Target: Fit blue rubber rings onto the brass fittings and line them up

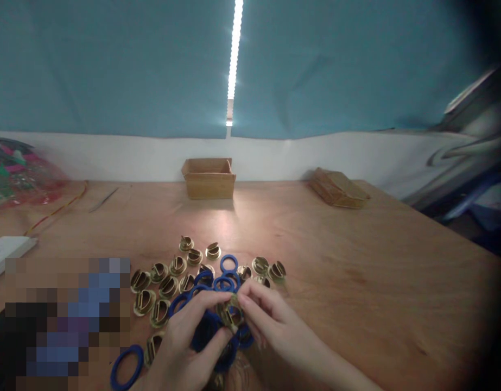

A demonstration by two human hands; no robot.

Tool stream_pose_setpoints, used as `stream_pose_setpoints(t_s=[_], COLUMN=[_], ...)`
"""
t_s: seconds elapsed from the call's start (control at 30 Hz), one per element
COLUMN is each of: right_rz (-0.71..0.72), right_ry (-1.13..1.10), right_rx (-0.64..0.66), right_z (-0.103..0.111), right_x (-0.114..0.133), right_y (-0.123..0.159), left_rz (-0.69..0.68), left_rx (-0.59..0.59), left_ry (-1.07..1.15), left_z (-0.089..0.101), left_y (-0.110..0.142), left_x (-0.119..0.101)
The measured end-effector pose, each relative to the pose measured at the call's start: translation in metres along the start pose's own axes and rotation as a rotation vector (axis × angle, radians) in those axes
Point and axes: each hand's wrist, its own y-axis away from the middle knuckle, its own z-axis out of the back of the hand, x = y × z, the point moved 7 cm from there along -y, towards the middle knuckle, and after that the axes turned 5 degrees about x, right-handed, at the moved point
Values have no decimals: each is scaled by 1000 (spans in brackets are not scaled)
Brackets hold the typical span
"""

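Note:
Between my two hands is a gold-coloured round metal fitting (pixel 229 313) with a raised bar across it. My left hand (pixel 185 339) grips it from the left, thumb below and index finger above. From the right, my right hand (pixel 277 320) pinches its upper right edge with thumb and forefinger; anything smaller in that pinch is hidden. Beneath and behind the hands lies a pile of blue rings (pixel 229 264), partly covered by my fingers. Similar loose metal fittings (pixel 144 302) are spread around the pile, mostly to its left. Another blue ring (pixel 127 367) lies apart near my left wrist.
On the wooden table (pixel 376 282) an open cardboard box (pixel 210 185) stands at the back. A folded brown carton (pixel 338 188) lies back right. A white power strip (pixel 10 252), a cord and a clear bag of colourful items (pixel 18 174) are at left. A blurred-out patch covers the lower left.

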Motion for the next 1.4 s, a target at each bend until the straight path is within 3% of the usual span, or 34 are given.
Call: stream_pose_setpoints(t_s=[0.23, 0.53, 0.7, 0.87, 1.13, 1.4], right_rz=[118, 222, 340, 424, 443, 455], right_ry=[106, 380, 531, 631, 668, 643], right_rx=[-229, -151, -208, -243, -254, -264], right_z=[12, 2, 3, 3, 3, 3], right_x=[19, 22, 31, 37, 36, 38], right_y=[4, 14, 17, 20, 21, 21], left_rz=[40, 35, 12, 42, 70, -21], left_rx=[-69, -66, -26, -76, -85, -60], left_ry=[-30, -41, -56, -33, -21, -110], left_z=[2, 1, -2, 2, 0, 1], left_y=[1, 3, 3, 2, 1, 1], left_x=[8, 11, 11, 13, 15, 4])
